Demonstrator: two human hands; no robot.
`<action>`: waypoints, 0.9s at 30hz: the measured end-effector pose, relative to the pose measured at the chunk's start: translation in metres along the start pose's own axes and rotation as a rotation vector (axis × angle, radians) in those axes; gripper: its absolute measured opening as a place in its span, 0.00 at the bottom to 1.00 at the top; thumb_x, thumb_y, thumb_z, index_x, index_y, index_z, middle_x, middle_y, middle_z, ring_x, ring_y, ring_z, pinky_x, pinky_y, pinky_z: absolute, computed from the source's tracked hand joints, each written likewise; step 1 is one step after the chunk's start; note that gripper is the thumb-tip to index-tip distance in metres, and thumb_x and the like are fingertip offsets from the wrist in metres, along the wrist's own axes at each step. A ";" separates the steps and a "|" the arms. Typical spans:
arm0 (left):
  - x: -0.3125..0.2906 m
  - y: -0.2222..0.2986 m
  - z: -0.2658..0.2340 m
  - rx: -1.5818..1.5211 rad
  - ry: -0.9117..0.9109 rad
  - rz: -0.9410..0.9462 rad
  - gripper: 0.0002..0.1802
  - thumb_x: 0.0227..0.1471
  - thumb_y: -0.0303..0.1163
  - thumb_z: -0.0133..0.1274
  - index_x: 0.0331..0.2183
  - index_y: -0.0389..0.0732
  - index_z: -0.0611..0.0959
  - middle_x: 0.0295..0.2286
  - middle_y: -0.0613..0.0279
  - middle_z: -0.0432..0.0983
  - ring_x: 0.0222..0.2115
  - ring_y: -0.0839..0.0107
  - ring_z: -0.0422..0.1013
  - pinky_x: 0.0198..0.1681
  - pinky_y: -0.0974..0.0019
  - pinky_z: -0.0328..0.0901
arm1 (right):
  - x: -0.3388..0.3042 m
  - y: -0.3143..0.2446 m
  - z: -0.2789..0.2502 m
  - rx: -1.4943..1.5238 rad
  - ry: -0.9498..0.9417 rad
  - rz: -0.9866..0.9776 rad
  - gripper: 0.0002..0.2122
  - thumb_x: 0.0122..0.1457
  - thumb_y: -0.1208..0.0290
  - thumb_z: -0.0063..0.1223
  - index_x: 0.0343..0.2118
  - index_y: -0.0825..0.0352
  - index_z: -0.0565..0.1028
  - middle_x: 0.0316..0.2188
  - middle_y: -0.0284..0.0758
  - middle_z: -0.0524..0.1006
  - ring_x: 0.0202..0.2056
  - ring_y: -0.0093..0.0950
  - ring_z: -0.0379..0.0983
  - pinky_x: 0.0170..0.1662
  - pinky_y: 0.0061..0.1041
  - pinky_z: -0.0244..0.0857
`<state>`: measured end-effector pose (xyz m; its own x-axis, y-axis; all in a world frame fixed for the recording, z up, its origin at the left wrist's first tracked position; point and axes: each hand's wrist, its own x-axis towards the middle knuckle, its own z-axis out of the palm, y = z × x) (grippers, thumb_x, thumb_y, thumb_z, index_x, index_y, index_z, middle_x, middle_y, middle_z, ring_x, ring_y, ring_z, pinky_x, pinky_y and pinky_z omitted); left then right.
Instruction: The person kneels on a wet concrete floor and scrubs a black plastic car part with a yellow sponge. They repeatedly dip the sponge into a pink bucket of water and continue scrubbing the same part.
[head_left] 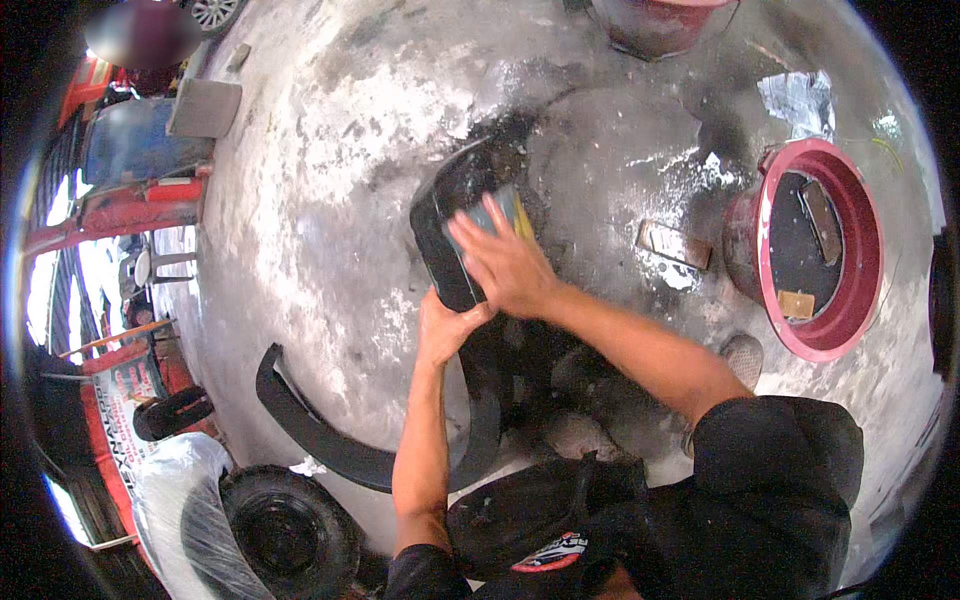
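Observation:
A black curved trim piece point(432, 235), like a car's wheel-arch flare, stands in front of me above the concrete floor. My left hand point(446, 328) grips its near end, with the thumb across the edge. My right hand point(508, 268) lies on the piece, fingers stretched out and spread. Beside and under those fingers shows something grey with a yellow edge point(523, 220); its kind is unclear, as the hand covers part of it. The inner face of the trim looks dark and glossy.
A second black curved trim point(330, 436) lies left of my left forearm. To the right stands a red tub point(823, 350) holding dark liquid, a block and a yellowish sponge point(796, 305). Near it a rectangular block point(675, 246) lies on wet floor. A tyre point(290, 535) is at lower left.

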<state>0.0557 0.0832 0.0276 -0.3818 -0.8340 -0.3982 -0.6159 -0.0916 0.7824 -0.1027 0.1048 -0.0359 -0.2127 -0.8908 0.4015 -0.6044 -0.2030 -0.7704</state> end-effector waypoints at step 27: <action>0.005 0.000 -0.007 -0.036 -0.001 -0.017 0.29 0.37 0.30 0.70 0.44 0.33 0.81 0.35 0.60 0.83 0.34 0.70 0.78 0.43 0.64 0.72 | -0.030 0.023 0.020 0.240 0.046 0.373 0.24 0.71 0.62 0.35 0.65 0.69 0.64 0.67 0.46 0.62 0.67 0.55 0.52 0.69 0.48 0.45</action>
<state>0.0593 0.0754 0.0290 -0.3727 -0.8316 -0.4119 -0.5967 -0.1252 0.7926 -0.0944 0.1186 -0.0755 -0.4192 -0.9032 0.0920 -0.2856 0.0350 -0.9577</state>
